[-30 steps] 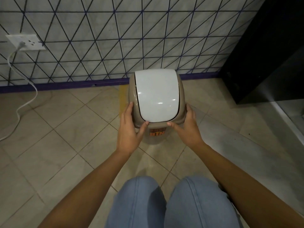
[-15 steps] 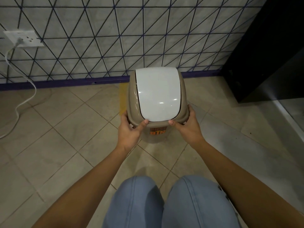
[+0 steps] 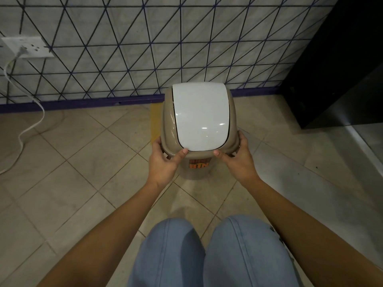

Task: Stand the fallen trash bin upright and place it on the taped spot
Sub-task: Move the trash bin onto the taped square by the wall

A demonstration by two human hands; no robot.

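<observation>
The trash bin (image 3: 199,170) is a small beige bin with a white swing lid (image 3: 200,117) and an orange label on its front. It stands upright near the wall. My left hand (image 3: 164,162) grips the lid rim on the left, thumb on the front edge. My right hand (image 3: 238,160) grips the rim on the right in the same way. A strip of yellow tape (image 3: 155,121) shows on the floor just left of the bin; the rest of the taped spot is hidden behind the bin.
A tiled wall with a purple skirting (image 3: 83,104) runs behind the bin. A dark cabinet (image 3: 335,69) stands at the right. A white cable (image 3: 24,129) trails from a wall socket (image 3: 29,47) on the left. My knees (image 3: 207,251) are below.
Both hands have slid down from the sides of the lid to its lower rim and closed on it. The bin sits a little higher and closer in view.
</observation>
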